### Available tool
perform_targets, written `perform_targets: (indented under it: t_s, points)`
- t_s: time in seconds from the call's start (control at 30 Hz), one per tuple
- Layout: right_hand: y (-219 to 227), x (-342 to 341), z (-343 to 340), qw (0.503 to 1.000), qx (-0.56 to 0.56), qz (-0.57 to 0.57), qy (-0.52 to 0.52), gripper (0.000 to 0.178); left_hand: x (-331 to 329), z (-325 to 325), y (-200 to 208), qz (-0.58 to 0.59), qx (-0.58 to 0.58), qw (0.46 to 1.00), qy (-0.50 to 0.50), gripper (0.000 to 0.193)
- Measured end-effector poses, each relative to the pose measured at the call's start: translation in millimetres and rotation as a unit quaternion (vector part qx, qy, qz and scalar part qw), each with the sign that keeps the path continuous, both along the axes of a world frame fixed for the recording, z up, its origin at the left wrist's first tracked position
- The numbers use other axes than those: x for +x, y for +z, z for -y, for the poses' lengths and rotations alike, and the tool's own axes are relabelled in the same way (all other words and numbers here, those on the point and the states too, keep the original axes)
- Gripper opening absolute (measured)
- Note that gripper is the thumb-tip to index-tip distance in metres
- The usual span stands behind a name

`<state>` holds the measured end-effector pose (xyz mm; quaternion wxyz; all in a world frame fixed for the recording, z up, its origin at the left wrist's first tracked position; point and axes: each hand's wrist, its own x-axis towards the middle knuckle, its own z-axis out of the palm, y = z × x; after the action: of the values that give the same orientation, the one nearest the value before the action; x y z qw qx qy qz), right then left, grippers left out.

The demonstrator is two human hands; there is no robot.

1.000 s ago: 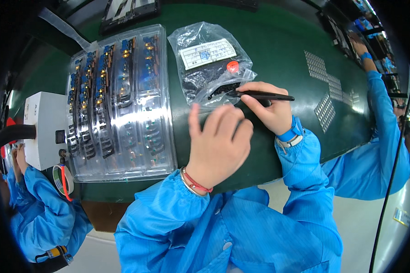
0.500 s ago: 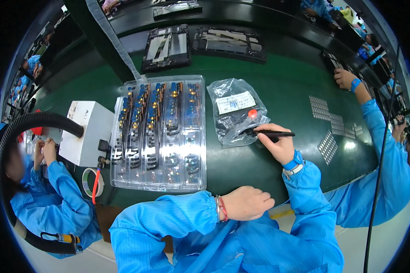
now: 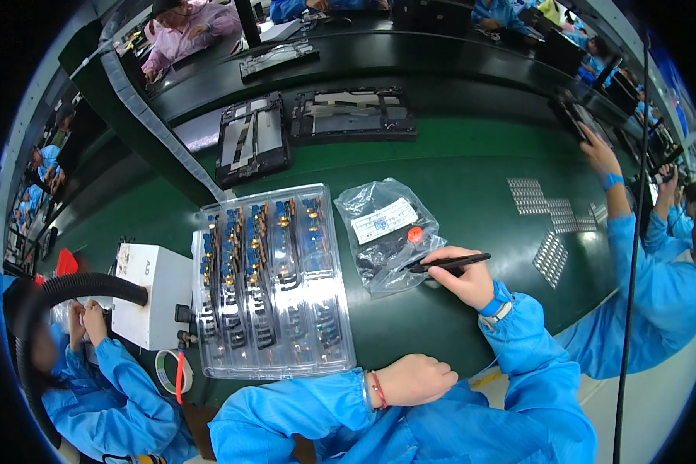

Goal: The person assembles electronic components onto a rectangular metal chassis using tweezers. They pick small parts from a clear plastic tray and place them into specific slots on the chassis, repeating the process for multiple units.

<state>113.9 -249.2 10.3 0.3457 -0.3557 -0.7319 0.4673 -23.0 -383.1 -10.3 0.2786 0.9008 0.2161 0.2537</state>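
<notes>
Clear plastic bag (image 3: 383, 249) lay on the bench (image 3: 456, 170); looked light, limp, slippery, best pinched by its rim. My left fingers (image 3: 445, 378), earlier by the bag, had pulled back, half-curled, contents hidden. Right fingers (image 3: 448, 252) pinched a black tool (image 3: 478, 259), probably stiff, tip at the bag.

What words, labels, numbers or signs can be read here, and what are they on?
White rectangular paper label on the clear plastic bag: printed lines and a blue mark, too small to read.
White box-shaped unit: a few dark characters on its side, which I won't copy out.
Round orange-red patch on the bag: no writing discernible.
</notes>
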Motion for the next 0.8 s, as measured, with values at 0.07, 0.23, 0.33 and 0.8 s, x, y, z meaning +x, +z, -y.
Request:
perform_targets:
  t_s: [0.07, 0.23, 0.33, 0.8]
  points:
    - [0.6, -1.0, -0.5, 0.999, -0.034, -0.011, -0.002, 0.018, -1.0, -1.0, -1.1, 0.000, -0.011, 1.000, -0.005, 0.014]
    - [1.5, 0.1, -1.0, 0.999, -0.045, -0.007, 0.003, 0.018, -0.9, -2.0, 0.0, 0.017, -0.020, 1.000, -0.007, 0.015]
    - [1.6, -0.4, -1.1, 0.999, -0.045, -0.003, 0.001, 0.018, -1.7, -2.8, 1.7, 0.012, -0.017, 1.000, 0.004, 0.014]
    - [1.8, 0.6, -1.0, 0.999, -0.036, 0.001, 0.001, 0.019, 0.3, -0.6, -1.8, 0.017, -0.019, 1.000, 0.012, 0.014]
